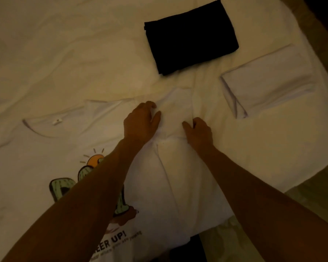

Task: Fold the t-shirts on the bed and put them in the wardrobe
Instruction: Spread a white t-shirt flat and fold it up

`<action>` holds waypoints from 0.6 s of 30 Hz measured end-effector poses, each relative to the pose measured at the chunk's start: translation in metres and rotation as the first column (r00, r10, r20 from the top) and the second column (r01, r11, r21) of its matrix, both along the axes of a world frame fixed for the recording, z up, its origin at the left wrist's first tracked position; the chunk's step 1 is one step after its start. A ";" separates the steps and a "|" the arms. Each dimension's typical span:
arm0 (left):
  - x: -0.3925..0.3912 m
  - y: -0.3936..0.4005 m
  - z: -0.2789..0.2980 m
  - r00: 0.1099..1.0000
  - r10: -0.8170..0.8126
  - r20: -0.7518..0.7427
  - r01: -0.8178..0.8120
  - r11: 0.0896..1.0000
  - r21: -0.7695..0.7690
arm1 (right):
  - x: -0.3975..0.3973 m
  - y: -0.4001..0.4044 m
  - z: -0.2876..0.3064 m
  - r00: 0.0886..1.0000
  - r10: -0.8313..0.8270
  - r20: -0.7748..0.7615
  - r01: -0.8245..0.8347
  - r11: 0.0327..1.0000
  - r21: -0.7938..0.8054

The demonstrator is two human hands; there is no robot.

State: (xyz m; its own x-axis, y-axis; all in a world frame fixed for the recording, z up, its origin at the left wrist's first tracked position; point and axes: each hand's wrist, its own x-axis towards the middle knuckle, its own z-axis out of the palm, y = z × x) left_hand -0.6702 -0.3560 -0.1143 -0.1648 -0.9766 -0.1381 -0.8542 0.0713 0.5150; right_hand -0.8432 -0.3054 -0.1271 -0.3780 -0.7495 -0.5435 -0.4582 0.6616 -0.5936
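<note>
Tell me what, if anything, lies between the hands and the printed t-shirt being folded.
Nothing does. The left hand and right hand already grip the sleeve of the printed t-shirt, with no other object between them and the fabric.

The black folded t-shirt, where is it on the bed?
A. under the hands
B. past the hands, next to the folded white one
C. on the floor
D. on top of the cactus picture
B: the black folded t-shirt lies on the bed beyond both hands, with the folded white t-shirt just to its right.
</note>
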 end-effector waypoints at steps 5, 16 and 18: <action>0.046 0.047 -0.008 0.992 0.012 -0.129 -0.008 0.999 0.035 | 0.025 0.030 0.004 0.973 -0.191 0.130 0.196 0.980 -0.029; 0.206 0.238 -0.005 0.962 0.246 -0.120 -0.247 0.969 -0.001 | 0.106 0.157 0.017 0.998 0.067 0.006 -0.067 0.997 -0.037; 0.236 0.273 -0.005 0.953 0.297 -0.060 -0.297 0.955 0.004 | 0.110 0.177 0.019 0.997 0.071 -0.013 -0.072 0.996 -0.044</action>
